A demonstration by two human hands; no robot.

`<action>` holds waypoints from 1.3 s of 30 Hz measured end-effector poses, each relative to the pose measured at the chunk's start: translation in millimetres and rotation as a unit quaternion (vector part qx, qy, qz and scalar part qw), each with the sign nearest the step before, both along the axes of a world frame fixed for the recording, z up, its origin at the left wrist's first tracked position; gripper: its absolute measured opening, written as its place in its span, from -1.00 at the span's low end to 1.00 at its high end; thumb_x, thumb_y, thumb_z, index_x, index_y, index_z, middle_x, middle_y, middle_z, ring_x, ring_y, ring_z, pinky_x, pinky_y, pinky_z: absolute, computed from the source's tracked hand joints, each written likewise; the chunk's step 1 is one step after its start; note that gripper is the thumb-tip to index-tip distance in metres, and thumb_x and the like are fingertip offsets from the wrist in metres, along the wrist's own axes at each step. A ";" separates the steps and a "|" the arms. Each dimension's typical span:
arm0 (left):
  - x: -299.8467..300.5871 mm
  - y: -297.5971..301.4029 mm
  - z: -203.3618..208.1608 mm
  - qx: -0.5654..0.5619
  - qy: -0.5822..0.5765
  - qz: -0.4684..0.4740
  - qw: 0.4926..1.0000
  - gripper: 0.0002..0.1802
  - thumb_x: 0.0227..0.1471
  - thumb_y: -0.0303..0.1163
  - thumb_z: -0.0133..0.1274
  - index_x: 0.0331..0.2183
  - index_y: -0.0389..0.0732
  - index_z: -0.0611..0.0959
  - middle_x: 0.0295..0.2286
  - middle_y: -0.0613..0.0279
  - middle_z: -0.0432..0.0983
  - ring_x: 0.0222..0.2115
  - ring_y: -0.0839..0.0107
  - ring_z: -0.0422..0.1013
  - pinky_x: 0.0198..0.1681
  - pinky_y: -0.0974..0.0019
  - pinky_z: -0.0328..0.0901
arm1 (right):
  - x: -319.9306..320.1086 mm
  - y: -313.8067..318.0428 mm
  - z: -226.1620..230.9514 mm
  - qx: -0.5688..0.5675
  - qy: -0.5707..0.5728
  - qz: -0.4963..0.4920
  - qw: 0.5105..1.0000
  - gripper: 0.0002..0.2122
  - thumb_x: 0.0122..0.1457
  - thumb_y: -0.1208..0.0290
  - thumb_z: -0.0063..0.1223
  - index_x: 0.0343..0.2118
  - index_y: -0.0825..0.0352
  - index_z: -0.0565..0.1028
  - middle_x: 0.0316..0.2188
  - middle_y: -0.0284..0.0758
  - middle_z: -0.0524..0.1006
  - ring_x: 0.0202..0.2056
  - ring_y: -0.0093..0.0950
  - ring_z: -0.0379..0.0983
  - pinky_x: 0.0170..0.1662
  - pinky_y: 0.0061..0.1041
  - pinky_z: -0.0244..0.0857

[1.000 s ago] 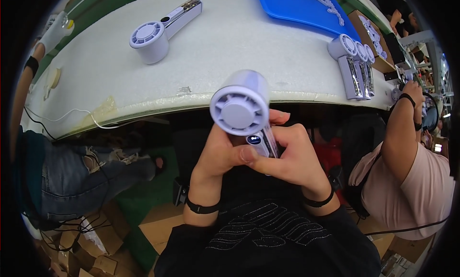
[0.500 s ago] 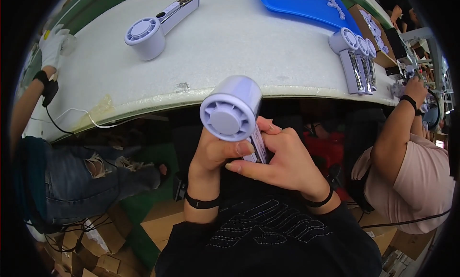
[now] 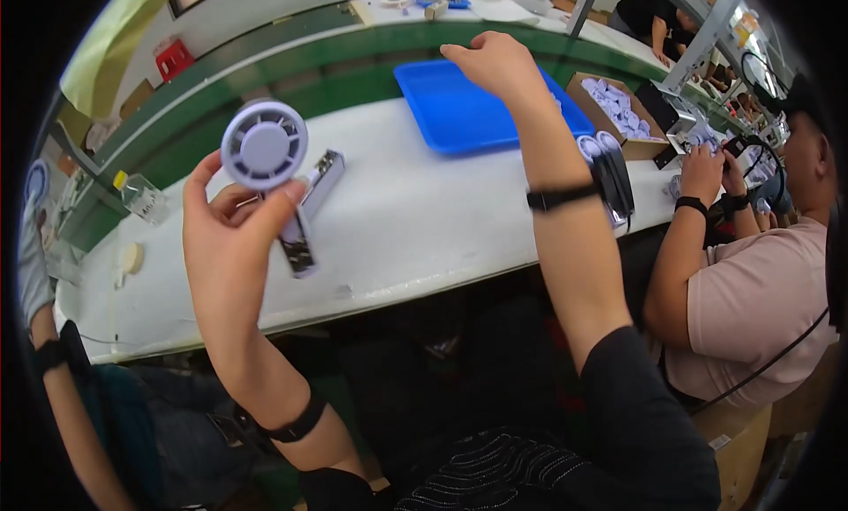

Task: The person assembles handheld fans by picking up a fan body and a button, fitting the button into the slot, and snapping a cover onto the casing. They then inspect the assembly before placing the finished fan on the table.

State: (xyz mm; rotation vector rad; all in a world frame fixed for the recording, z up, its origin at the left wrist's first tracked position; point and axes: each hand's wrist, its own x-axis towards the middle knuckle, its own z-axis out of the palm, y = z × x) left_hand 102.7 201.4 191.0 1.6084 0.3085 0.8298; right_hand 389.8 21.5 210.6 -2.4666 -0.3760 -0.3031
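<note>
My left hand [image 3: 231,215] is closed around a pale purple handheld fan [image 3: 264,145] near the joint of head and handle. Its round vented face is toward me, and the handle hangs down with inner parts exposed. Behind it, the handle of another fan [image 3: 325,177] lies on the table; its head is hidden. My right hand [image 3: 499,65] is stretched out over the far side of a blue tray [image 3: 450,113], thumb apart and other fingers partly hidden. Nothing shows in it. Beyond my right forearm stand several fans [image 3: 609,145], partly covered by it.
A cardboard box [image 3: 579,91] of small purple parts stands right of the tray. On the white table [image 3: 415,219], a clear bottle with a yellow cap [image 3: 144,200] stands at the left. A gloved co-worker's arm [image 3: 40,290] is left; another person [image 3: 751,308] works on the right.
My hands have parted. The left has lifted the fan up and left over the table; the right has let go of it and reached forward to the tray. The view has tilted up.
</note>
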 end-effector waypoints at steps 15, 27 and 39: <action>11.3 75.1 -66.5 0.511 0.262 0.454 0.681 -0.42 0.13 -0.01 0.25 0.05 -0.20 0.70 0.00 -0.02 0.65 0.14 -0.07 0.47 0.27 -0.15 0.26 | 131.1 -52.7 -107.0 -0.208 0.000 -0.079 0.975 -0.64 0.27 0.41 0.08 0.11 0.31 0.64 0.05 -0.08 0.68 0.06 -0.01 0.63 0.16 -0.04 0.49; 230.4 -169.1 -111.4 0.358 -0.032 -0.299 0.884 -0.24 -0.17 -0.44 0.39 0.15 -0.26 0.59 0.09 -0.05 0.54 0.17 -0.11 0.40 0.29 -0.09 0.26 | -114.5 -114.8 -26.8 0.625 -0.046 0.080 0.775 -0.77 0.37 0.51 0.22 0.00 0.52 0.57 -0.17 -0.21 0.66 -0.19 -0.43 0.68 -0.09 -0.47 0.58; 88.9 -105.7 -59.3 0.328 0.052 -0.192 0.924 -0.32 -0.24 -0.32 0.54 -0.03 -0.33 0.71 -0.09 0.01 0.56 -0.04 0.02 0.52 0.06 0.09 0.45 | -154.4 -153.4 -104.8 0.528 0.067 0.170 0.829 -0.84 0.29 0.61 0.30 -0.09 0.45 0.63 -0.15 -0.24 0.67 -0.17 -0.42 0.68 -0.07 -0.44 0.58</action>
